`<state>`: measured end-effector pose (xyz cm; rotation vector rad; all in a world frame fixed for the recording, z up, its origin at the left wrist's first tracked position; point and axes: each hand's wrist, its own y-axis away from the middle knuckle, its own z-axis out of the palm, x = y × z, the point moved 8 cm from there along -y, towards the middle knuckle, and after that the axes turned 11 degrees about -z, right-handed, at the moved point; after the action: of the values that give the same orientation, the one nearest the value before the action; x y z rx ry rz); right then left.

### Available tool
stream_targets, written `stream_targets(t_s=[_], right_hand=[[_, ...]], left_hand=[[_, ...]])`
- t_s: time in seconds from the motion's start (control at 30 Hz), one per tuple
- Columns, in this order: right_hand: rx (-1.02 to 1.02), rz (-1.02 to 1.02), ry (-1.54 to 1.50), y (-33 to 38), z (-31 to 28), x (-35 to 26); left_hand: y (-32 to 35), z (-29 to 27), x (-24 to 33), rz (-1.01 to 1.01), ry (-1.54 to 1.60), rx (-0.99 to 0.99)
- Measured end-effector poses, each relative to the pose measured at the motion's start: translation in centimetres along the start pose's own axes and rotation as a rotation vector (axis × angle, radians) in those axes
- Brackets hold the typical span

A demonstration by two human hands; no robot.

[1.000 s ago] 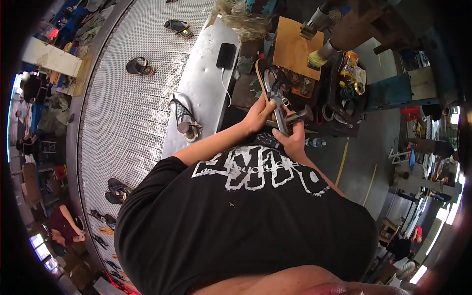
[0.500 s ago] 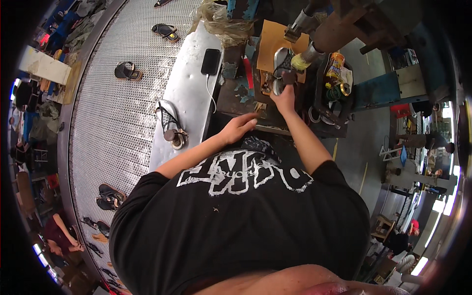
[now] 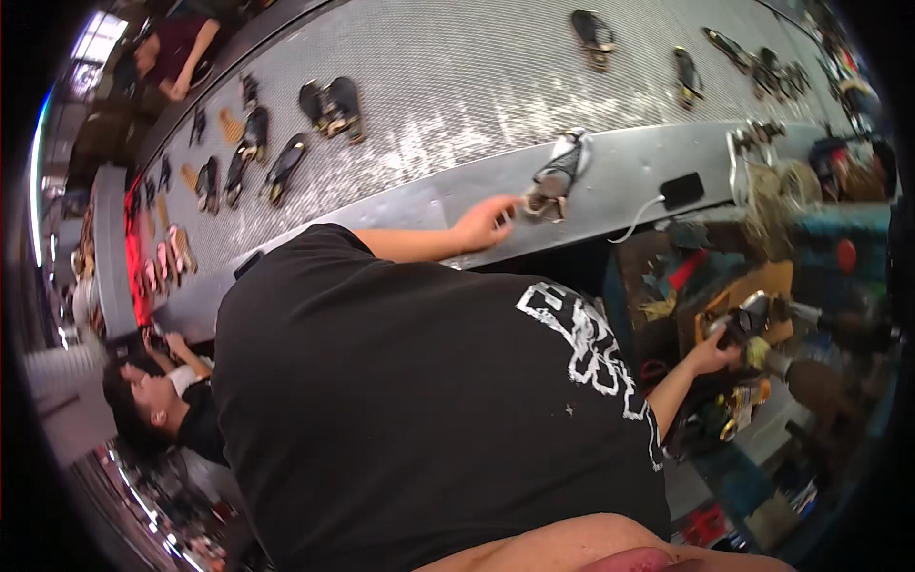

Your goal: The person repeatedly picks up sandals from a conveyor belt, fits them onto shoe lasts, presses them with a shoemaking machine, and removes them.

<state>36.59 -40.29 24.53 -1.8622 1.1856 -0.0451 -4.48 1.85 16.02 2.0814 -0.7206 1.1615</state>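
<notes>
Dark sandals (image 3: 329, 105) scattered in pairs across perforated metal belt (image 3: 457, 57); more sandals (image 3: 593, 36) near belt's far edge. Black phone (image 3: 682, 190) on charging cable (image 3: 637, 222) lies on smooth grey surface (image 3: 400, 214) along belt's near edge. Red-lit rack (image 3: 143, 276) at belt's left end. Seated co-worker (image 3: 162, 410) below it. Cluttered workbench (image 3: 762, 286) at right.

Perforated shiny metal belt (image 3: 457, 67), smooth grey metal ledge (image 3: 610, 181), matt black cloth shirt (image 3: 400, 419)
</notes>
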Motion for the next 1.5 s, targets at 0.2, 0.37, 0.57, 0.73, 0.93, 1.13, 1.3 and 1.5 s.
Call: stream_targets(t_s=[0.2, 0.37, 0.57, 0.73, 0.93, 1.13, 1.3, 1.5], right_hand=[[-0.242, 0.159, 0.249, -0.7, 1.5, -2.5], [0.044, 0.094, 0.264, 1.4, -1.5, -9.1], [-0.882, 0.321, -0.567, 17.6, 8.7, -27.4], [-0.889, -0.138, -0.509, 24.4, 15.2, -36.4], [-0.82, -0.035, -0.374, 25.6, 20.5, -37.3], [-0.799, 0.254, -0.616, 22.1, 19.0, -35.5], [-0.762, 0.315, -0.996, 18.8, 15.9, -37.8], [-0.945, 0.154, -1.223, 13.1, 5.8, -37.4]], left_hand=[[4.2, -18.0, -21.1, -0.513, -0.324, 0.879], [1.5, -28.0, -33.2, -0.873, -0.621, 0.74], [-5.8, -33.5, -34.7, -1.075, -0.633, 0.632], [-7.4, -32.4, -29.9, -0.816, -0.445, 0.972], [-8.0, -28.8, -27.0, -0.572, 0.958, 0.206], [-2.1, -12.3, -12.8, -0.448, 1.103, -0.274], [0.2, -1.9, 3.8, -0.713, 1.047, -0.658], [-14.0, -3.2, 0.1, -0.457, 1.408, -0.332]])
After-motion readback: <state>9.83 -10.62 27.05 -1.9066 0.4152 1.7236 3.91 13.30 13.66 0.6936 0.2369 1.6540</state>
